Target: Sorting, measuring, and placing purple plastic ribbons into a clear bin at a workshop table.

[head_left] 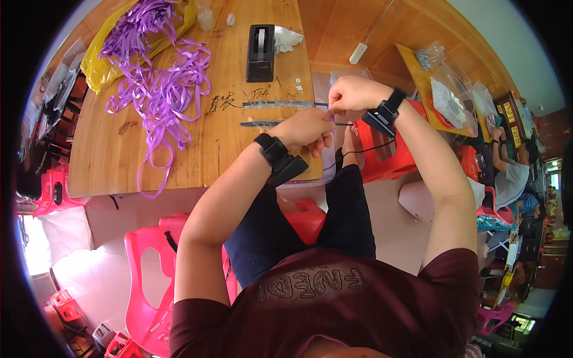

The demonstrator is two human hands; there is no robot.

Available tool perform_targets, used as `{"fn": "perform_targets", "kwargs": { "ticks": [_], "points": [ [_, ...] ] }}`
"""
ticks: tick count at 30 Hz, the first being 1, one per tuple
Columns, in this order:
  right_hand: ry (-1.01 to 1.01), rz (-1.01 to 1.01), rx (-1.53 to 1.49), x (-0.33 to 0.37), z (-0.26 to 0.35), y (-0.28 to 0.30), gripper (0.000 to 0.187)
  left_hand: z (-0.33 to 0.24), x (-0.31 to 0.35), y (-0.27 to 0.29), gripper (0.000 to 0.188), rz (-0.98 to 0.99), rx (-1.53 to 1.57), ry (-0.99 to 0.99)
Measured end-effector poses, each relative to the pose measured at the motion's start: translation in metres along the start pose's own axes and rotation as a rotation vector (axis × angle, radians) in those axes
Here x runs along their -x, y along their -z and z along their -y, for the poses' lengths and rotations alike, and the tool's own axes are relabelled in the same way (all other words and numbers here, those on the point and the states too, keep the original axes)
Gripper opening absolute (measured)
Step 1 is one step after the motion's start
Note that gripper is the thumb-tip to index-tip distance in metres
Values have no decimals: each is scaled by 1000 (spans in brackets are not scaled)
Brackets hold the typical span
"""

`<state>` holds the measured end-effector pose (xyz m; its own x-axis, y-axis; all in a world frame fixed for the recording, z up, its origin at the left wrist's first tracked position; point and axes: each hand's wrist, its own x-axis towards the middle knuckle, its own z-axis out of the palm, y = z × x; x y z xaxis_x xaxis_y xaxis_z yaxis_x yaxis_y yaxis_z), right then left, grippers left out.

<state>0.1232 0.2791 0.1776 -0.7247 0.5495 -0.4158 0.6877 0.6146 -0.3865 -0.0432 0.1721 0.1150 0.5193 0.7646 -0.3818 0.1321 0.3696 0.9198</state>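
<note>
A short piece of purple ribbon (332, 122) spans the gap between my two hands at the table's right edge. My left hand (305, 129) is closed on its lower part, fingers bent. Just above and to the right, my right hand (357, 93) pinches the upper end. Two thin dark strips lie near the left hand: a longer strip (276, 104) taped to the wood, and a shorter strip (258, 124) that runs under the left hand. What the fingertips do to the ribbon is too small to make out.
A tangle of purple ribbon (161, 95) spills from a yellow plastic bag (98, 67) across the wooden table (230, 146). A black tape dispenser (261, 65) stands by crumpled white plastic (288, 39). Red stools (143, 298) surround me; a clear plastic bin (327, 173) sits below the edge.
</note>
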Motion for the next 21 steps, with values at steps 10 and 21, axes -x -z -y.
{"fn": "perform_targets", "kwargs": {
  "ticks": [10, 21],
  "points": [
    [-300, -23, 169, 6, 10, 1, 43, -1, 0, 2, 20, -1, -35, 65],
    [139, -115, 129, 21, 16, -2, 18, -3, 4, 0, 19, -28, -10, 49]
  ]
}}
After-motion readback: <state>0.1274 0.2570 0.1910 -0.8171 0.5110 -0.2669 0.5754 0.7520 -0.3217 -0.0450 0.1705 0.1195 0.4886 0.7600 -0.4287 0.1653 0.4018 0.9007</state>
